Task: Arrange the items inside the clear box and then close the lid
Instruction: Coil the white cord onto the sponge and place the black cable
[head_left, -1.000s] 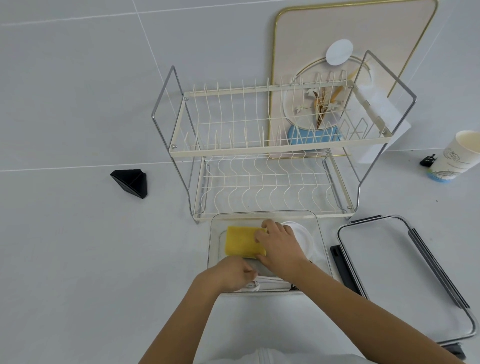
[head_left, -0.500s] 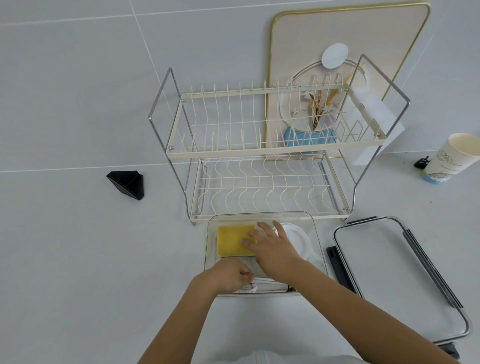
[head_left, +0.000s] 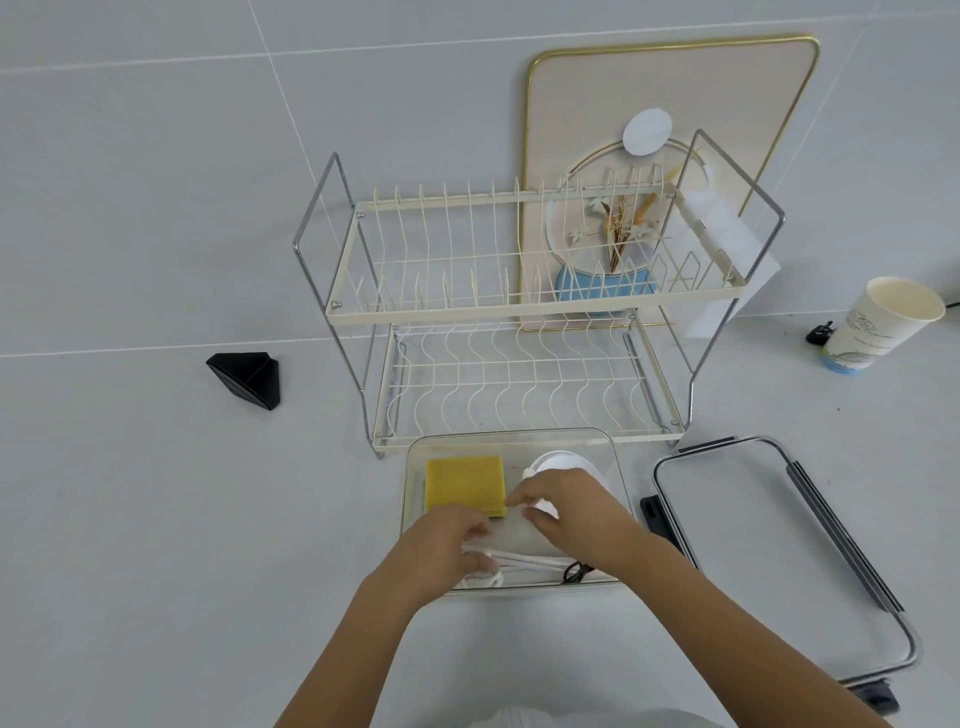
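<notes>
Fingers (head_left: 480, 548) of left hand (head_left: 447, 540) curled on white utensils (head_left: 519, 560) at clear box (head_left: 621, 467) front; right hand (head_left: 566, 504) off yellow sponge (head_left: 464, 486) since a moment ago, loosely bent, holding nothing discernible; lid (head_left: 753, 545) open alongside; arranging nearly done, probably.

White round item (head_left: 558, 462) half-hidden under right hand (head_left: 574, 506)

both hands (head_left: 452, 540) in clear box (head_left: 621, 470) | lid (head_left: 769, 545) off, right
</notes>
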